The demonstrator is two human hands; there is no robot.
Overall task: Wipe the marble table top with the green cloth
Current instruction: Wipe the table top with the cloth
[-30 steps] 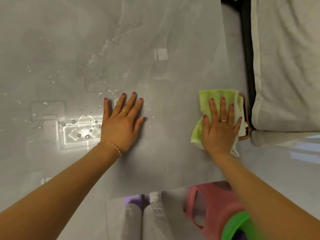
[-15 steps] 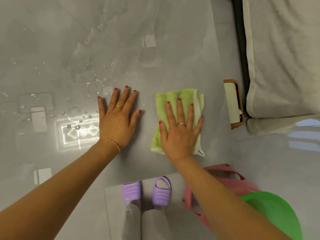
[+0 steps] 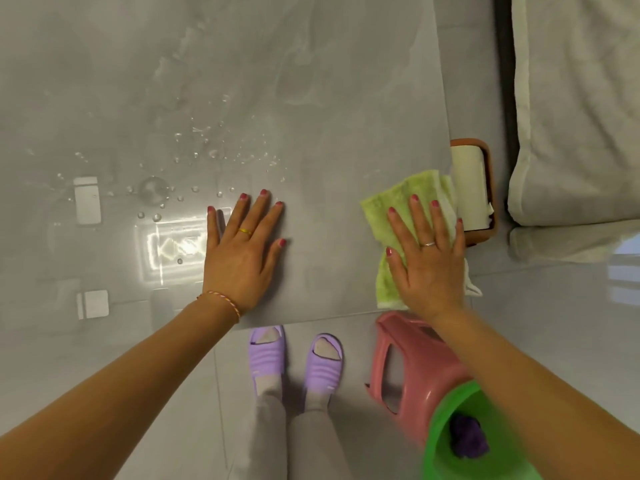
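Glossy grey marble surface (image 3: 311, 98) carries water droplets (image 3: 194, 157) ahead of our flat left hand (image 3: 242, 251). Our right hand (image 3: 427, 265), fingers (image 3: 420, 216) spread, presses the folded green cloth (image 3: 398, 202) at its right edge.

Green cloth (image 3: 401, 209) under right hand (image 3: 427, 261), back at table's right edge.

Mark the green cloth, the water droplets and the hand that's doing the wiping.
green cloth (image 3: 388, 206): head view, bare upper-left part beyond the fingers.
water droplets (image 3: 153, 189): head view, the largest drop, on the wet patch.
right hand (image 3: 427, 268): head view, back of the hand, pressed flat on the cloth.
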